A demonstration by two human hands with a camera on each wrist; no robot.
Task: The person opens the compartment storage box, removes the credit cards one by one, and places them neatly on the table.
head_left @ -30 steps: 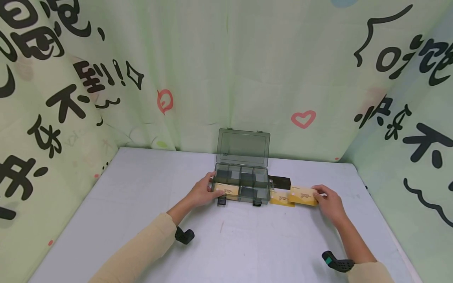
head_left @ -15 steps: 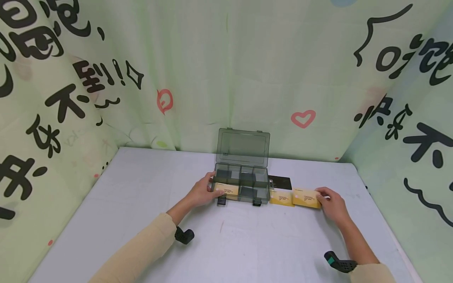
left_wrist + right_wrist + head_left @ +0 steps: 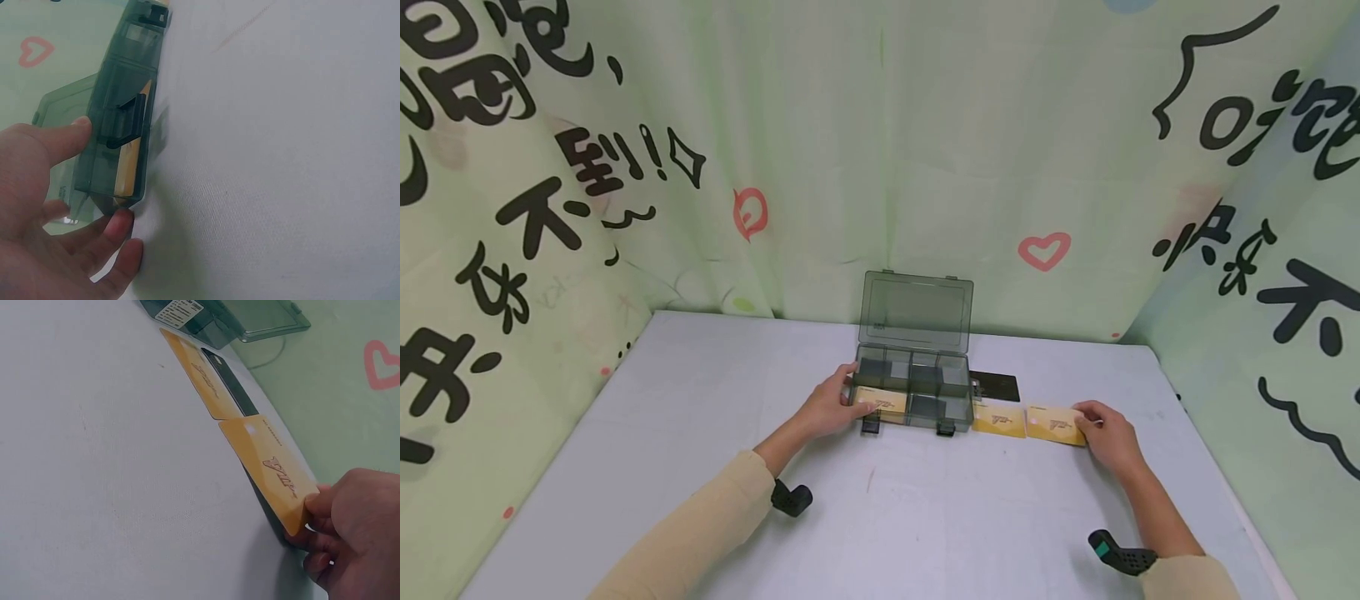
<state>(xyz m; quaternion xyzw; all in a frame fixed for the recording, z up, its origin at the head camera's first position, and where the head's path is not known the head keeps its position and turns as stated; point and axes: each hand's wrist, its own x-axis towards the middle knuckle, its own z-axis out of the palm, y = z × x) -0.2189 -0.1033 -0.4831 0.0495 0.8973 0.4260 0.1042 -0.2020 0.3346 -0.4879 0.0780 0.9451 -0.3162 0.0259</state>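
A smoky clear plastic compartment box (image 3: 940,408) stands on the table with its lid raised at the back. My left hand (image 3: 829,408) holds its left end; in the left wrist view the thumb (image 3: 72,139) lies on the front wall and the fingertips (image 3: 122,222) reach the bottom corner. Yellow cards (image 3: 883,403) lie in the front left compartment. My right hand (image 3: 1108,437) pinches a yellow VIP card (image 3: 272,469) by its right end, tilted close over the table. Another yellow card (image 3: 999,421) lies flat between that card and the box.
A black card-like piece (image 3: 996,387) lies behind the flat yellow card, right of the box. The box's lid (image 3: 916,312) stands up near the curtain (image 3: 820,167) at the table's back edge. White cloth covers the table (image 3: 880,517).
My right hand has moved the pinched card to the right and lower, away from overlapping the flat yellow card to beside it. My left hand stays on the box.
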